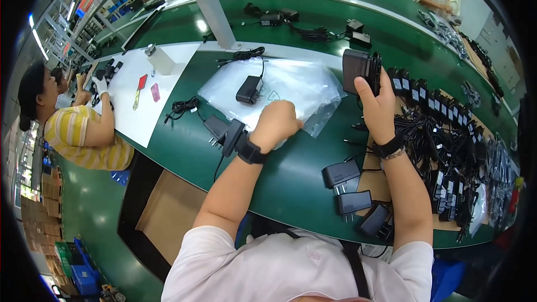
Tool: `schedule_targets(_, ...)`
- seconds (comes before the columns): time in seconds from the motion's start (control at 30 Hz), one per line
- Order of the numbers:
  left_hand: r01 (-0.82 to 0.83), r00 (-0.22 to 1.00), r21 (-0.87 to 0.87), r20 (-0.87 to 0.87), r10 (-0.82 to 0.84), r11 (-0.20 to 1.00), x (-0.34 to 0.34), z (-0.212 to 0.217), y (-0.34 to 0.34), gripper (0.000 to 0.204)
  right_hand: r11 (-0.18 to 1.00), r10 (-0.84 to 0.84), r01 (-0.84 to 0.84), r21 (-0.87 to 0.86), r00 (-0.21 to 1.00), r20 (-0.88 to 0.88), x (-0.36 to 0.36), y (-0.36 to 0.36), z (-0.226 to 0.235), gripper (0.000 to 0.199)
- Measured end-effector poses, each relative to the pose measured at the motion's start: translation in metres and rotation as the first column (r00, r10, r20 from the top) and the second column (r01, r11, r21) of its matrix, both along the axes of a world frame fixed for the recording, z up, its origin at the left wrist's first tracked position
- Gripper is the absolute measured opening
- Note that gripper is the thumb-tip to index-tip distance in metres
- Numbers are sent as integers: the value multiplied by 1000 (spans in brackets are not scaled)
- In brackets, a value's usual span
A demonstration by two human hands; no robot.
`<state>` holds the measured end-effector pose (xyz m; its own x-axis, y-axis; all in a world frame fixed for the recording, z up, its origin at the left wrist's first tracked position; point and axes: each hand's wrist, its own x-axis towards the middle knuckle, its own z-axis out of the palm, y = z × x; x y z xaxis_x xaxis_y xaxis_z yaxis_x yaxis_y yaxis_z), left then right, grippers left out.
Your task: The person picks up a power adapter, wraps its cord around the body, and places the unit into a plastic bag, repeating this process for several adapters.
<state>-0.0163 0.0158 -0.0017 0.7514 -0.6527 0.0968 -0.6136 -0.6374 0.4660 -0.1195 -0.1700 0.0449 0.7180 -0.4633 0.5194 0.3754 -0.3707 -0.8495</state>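
Raised above the right part of the bench, my right hand is closed round a black power adapter with its cable coiled against it. My left hand lies on a stack of clear plastic bags, its fingers curled in at the near edge of a bag; the fingertips are partly hidden. On the bags rests another adapter with a cord. Beside my left wrist is an adapter with prongs. Several loose adapters lie near my right forearm.
Rows of adapters with cables cover cardboard at the right, with bagged ones beyond. A grey post rises behind the bags. More adapters lie on the green belt. At the left, a co-worker in yellow stripes sits by a white sheet.
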Motion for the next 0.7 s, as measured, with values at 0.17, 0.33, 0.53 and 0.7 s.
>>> schedule_targets(0.17, -107, 761, -270, -642, -96, 957, 18, 9, 6, 22, 996, -35, 44, 83, 993, -109, -2, -3, 1, 33)
schedule_targets(0.33, -140, 801, -329, -592, -88, 934, 13, 20, 6, 19, 799, 274, -139, 586, 950, -148, 0, -4, 3, 27)
schedule_targets(0.53, -41, 955, -343, -290, -64, 939, -16, 9, -14, 38, 227, 561, -325, 918, 814, 149, 5, 22, -12, 29)
schedule_targets(0.7, -55, 968, -380, -246, -43, 923, -17, 16, -12, 43, 815, 263, -150, 560, 956, -126, 13, 20, -30, 21)
